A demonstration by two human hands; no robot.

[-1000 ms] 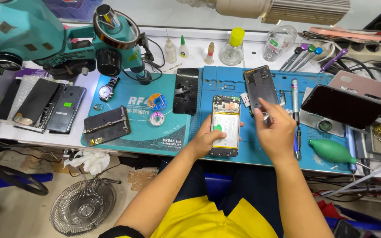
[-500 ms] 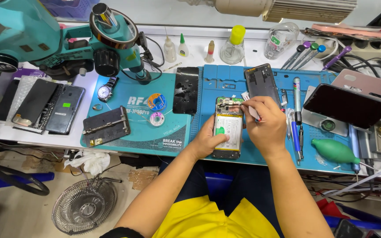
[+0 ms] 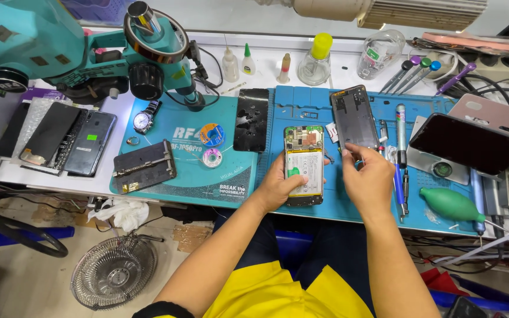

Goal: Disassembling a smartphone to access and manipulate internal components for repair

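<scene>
Blue rubber repair mat (image 3: 349,203) covers the middle of the bench, and on it lies the opened smartphone with its bare circuit board and white battery (image 3: 304,165), long axis running away from the person, square in front of the body. The left hand (image 3: 278,187) is curled about the phone's lower left edge, thumb on the battery, holding it flat; it is the nearer hand and is touching the phone. The right hand (image 3: 369,175) hovers just to the phone's right, fingers bent and pinched as if on something small, though what it holds, if anything, is too small to tell. Beyond its fingertips leans the dark detached back cover (image 3: 354,116), tilted slightly. To the left lies the teal work mat with white lettering (image 3: 189,171), bearing a black cracked glass panel (image 3: 251,119) and two small round spools (image 3: 211,146). At the back stand a clear bottle with a yellow cap (image 3: 316,59) and small white dropper bottles (image 3: 237,62); a green rubber blower bulb (image 3: 452,205) rests at the right.
</scene>
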